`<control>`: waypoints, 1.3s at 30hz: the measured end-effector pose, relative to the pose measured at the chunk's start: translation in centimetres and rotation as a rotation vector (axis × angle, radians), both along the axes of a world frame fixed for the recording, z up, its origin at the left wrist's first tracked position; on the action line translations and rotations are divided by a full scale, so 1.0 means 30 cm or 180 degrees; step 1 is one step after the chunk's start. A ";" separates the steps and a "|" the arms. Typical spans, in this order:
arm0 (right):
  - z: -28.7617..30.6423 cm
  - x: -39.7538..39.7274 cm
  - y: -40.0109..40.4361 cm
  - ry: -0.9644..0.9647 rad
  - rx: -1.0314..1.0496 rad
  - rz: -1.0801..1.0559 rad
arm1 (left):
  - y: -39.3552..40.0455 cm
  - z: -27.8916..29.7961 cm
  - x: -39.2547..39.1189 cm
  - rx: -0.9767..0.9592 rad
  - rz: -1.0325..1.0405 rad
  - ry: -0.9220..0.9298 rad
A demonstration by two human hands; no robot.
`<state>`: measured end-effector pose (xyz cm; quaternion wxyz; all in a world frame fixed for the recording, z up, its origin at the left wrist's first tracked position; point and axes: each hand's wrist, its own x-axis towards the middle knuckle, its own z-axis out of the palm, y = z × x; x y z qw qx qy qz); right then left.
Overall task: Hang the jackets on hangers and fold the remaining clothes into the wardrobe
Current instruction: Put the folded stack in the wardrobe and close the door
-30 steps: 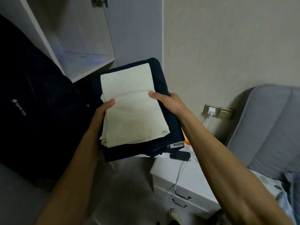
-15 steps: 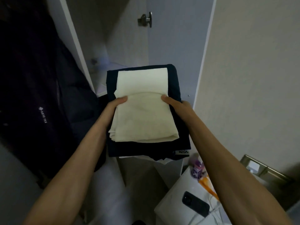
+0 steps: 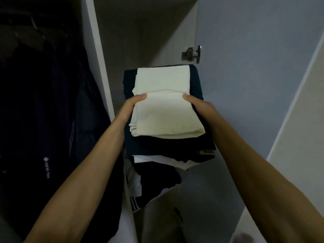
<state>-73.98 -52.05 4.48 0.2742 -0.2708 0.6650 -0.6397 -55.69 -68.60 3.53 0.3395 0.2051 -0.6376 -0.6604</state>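
Both hands carry a stack of folded clothes at the centre of the frame, in front of the open wardrobe compartment (image 3: pixel 147 32). The left hand (image 3: pixel 128 109) is clamped on the stack's left edge, thumb pressed on top of the cream folded garment (image 3: pixel 164 102); the right hand (image 3: pixel 199 106) grips the right edge the same way. Under the cream piece lies a dark navy folded garment (image 3: pixel 157 144). Below the stack, more dark and white clothes (image 3: pixel 154 176) sit piled. At the left of the frame a dark jacket (image 3: pixel 43 120) hangs, and a metal door hinge (image 3: pixel 192 54) shows upper right
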 end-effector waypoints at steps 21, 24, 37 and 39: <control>-0.156 -0.203 -0.374 0.0725 0.0566 0.0415 | -0.571 -0.123 -0.295 0.0473 0.0534 -0.0421; -0.230 -0.195 -0.343 0.0104 0.0585 0.0471 | -0.561 -0.125 -0.277 0.0651 0.0706 -0.0628; -0.203 -0.208 -0.494 -0.0306 0.0160 0.0292 | -0.170 -0.228 -0.190 -0.5426 0.1317 -0.2444; -0.179 -0.221 -0.528 -0.0236 0.0304 0.0338 | -0.209 -0.254 -0.222 -0.5546 0.1374 -0.3207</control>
